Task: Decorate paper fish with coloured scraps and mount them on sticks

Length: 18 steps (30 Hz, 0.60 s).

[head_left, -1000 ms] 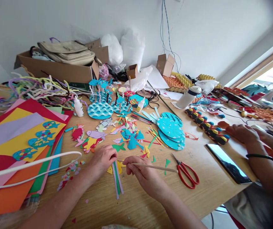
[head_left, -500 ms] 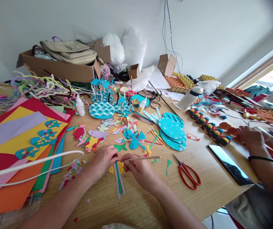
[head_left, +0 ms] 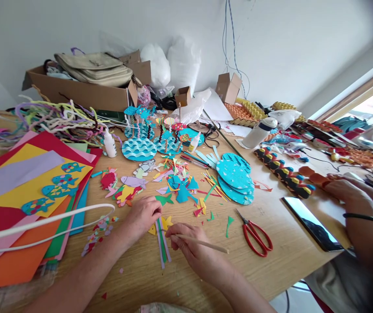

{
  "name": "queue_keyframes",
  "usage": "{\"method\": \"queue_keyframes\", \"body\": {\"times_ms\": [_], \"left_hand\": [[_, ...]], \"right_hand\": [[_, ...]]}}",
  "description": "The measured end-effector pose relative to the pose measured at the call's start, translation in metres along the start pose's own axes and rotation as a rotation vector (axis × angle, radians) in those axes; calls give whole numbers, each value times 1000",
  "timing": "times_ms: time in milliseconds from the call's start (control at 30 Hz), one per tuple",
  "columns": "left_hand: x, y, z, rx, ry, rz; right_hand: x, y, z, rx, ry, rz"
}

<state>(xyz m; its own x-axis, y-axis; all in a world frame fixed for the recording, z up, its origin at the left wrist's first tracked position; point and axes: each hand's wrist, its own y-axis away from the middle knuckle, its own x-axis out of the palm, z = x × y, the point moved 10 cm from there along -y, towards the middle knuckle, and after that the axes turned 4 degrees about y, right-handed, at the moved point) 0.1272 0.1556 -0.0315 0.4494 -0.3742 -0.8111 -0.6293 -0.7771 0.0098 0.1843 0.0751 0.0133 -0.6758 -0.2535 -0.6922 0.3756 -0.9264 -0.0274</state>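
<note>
My left hand point(head_left: 145, 216) is closed, its fingertips pinching the upper end of purple and green paper strips point(head_left: 164, 250). The strips hang down over a yellow paper fish point(head_left: 166, 222) on the table. In my right hand point(head_left: 191, 248), just right of the strips, is a thin wooden stick point(head_left: 210, 246), gripped near one end and slanting down to the right. A green paper fish point(head_left: 164, 199) lies just beyond my left fingers. Whether the strips are stuck to the yellow fish, I cannot tell.
Red-handled scissors point(head_left: 257, 237) lie to the right, near a phone point(head_left: 311, 224). Blue paper discs point(head_left: 235, 176), paper scraps point(head_left: 183, 189) and glue bottles point(head_left: 110, 144) are farther back. Coloured sheets point(head_left: 26, 174) are at left; another person's hand point(head_left: 351, 191) works at right.
My right hand has moved down and slightly right, away from my left fingers, and the stick now tilts downward. More of the yellow fish shows. My left hand stays nearly still.
</note>
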Motion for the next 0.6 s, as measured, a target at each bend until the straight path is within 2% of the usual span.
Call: {"method": "queue_keyframes", "body": {"times_ms": [200, 367, 600], "left_hand": [[1, -1, 1, 0, -1, 4], [3, -1, 4, -7, -1, 2], [-1, 0, 0, -11, 15, 13]], "right_hand": [[-7, -8, -4, 15, -12, -81], [-5, -18, -4, -19, -8, -86], [1, -2, -3, 16, -15, -33]]}}
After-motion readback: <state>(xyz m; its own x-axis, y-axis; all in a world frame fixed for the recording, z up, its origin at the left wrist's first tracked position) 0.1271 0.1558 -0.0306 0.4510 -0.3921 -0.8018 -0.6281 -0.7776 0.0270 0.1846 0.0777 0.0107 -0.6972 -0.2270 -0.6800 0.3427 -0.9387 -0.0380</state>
